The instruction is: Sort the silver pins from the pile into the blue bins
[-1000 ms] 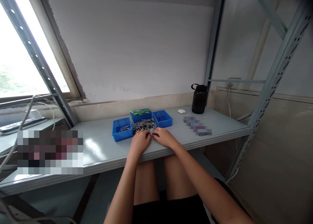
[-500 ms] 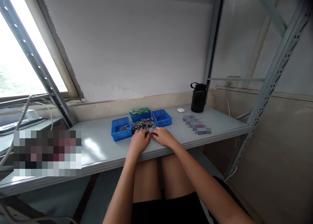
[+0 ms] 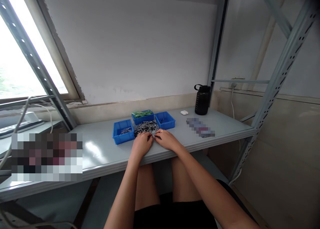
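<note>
My left hand and my right hand rest side by side near the table's front edge, fingertips almost meeting. Both have their fingers curled in a pinch; whatever they hold is too small to make out. Just beyond them lies a heap of thin silvery metal pieces mixed with black ones. To its left, a blue bin holds some similar slim metal pieces. A second blue bin, right of the heap, has a few small dark pieces in it. Behind, a third blue bin contains green packets.
A black water bottle and a small white case stand toward the back right of the grey table. Blurred patches cover an item at right and an area at far left. Metal shelf posts frame both sides.
My knees have moved apart under the table. Both hands stay in nearly the same place, and the view has shifted very slightly.
</note>
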Available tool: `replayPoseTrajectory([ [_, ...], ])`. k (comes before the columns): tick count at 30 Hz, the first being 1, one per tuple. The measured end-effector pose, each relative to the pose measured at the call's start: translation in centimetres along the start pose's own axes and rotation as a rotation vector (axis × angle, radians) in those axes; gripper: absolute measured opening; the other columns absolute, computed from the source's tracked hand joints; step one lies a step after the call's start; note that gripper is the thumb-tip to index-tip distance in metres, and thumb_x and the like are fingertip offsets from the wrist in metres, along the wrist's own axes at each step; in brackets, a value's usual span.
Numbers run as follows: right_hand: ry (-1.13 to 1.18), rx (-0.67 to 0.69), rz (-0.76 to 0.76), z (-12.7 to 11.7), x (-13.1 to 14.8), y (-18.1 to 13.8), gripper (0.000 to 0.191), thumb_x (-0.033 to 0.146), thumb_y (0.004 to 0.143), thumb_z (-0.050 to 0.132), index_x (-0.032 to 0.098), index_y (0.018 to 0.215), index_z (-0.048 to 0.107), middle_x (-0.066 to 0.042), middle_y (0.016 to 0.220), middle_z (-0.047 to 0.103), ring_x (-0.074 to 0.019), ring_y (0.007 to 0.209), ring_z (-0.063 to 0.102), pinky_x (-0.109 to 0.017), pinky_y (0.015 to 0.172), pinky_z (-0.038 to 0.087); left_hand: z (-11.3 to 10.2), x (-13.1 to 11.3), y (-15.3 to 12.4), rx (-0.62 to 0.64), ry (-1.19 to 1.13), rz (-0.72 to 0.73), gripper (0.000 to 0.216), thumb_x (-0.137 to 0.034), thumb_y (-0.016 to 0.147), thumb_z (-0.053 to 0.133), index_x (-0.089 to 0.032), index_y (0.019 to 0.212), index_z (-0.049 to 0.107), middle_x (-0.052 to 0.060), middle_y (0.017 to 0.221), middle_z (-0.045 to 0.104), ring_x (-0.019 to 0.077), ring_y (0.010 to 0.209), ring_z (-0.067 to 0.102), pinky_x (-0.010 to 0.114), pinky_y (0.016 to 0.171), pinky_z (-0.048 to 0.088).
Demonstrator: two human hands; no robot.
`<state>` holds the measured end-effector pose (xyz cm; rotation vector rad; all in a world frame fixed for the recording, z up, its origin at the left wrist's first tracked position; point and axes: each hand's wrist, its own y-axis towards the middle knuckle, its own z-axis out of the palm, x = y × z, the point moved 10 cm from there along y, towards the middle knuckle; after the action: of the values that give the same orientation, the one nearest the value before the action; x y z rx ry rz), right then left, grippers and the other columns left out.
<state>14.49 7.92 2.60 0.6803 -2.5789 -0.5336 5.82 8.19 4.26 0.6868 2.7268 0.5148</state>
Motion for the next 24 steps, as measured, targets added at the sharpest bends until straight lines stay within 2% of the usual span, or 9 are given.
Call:
replayPoseTrajectory([
  [4, 0.028, -0.029, 0.005, 0.0, -0.3, 0.0, 0.021, 0.029, 0.094, 0.056, 0.016, 0.109, 0.062, -0.008, 0.117, 0.062, -0.0215, 0.105, 0.060, -0.044, 0.091, 0.050, 0.1, 0.1, 0.0, -0.003, -0.022, -0.009, 0.020, -0.031, 0.094, 0.055, -0.015, 0.101, 0.064, 0.007, 0.105, 0.066, 0.0203, 0.099, 0.062, 0.042, 0.089, 0.050],
  [12, 0.109, -0.050, -0.047, -0.1, 0.0, 0.0, 0.019, 0.028, 0.094, 0.057, 0.016, 0.108, 0.063, -0.008, 0.119, 0.062, -0.0214, 0.107, 0.060, -0.044, 0.092, 0.049, -0.2, 0.5, -0.2, -0.046, -0.064, -0.033, 0.028, -0.031, 0.094, 0.054, -0.015, 0.117, 0.058, 0.008, 0.107, 0.065, 0.0221, 0.101, 0.062, 0.043, 0.088, 0.051],
  [18, 0.147, -0.046, -0.098, -0.4, 0.8, 0.0, 0.017, 0.027, 0.094, 0.057, 0.015, 0.105, 0.064, -0.007, 0.116, 0.063, -0.0208, 0.106, 0.060, -0.043, 0.092, 0.049, 0.0, 0.4, 0.0, -0.033, -0.043, -0.007, 0.023, -0.030, 0.094, 0.055, -0.015, 0.110, 0.062, 0.008, 0.108, 0.065, 0.0215, 0.102, 0.061, 0.043, 0.089, 0.050],
  [24, 0.111, -0.034, -0.036, -0.3, 0.1, 0.0, 0.020, 0.028, 0.095, 0.056, 0.016, 0.108, 0.063, -0.007, 0.114, 0.063, -0.0209, 0.104, 0.061, -0.043, 0.091, 0.050, 0.3, 0.2, 0.1, -0.005, -0.002, 0.021, 0.019, -0.029, 0.094, 0.056, -0.015, 0.104, 0.064, 0.007, 0.107, 0.065, 0.0208, 0.101, 0.061, 0.043, 0.090, 0.050],
])
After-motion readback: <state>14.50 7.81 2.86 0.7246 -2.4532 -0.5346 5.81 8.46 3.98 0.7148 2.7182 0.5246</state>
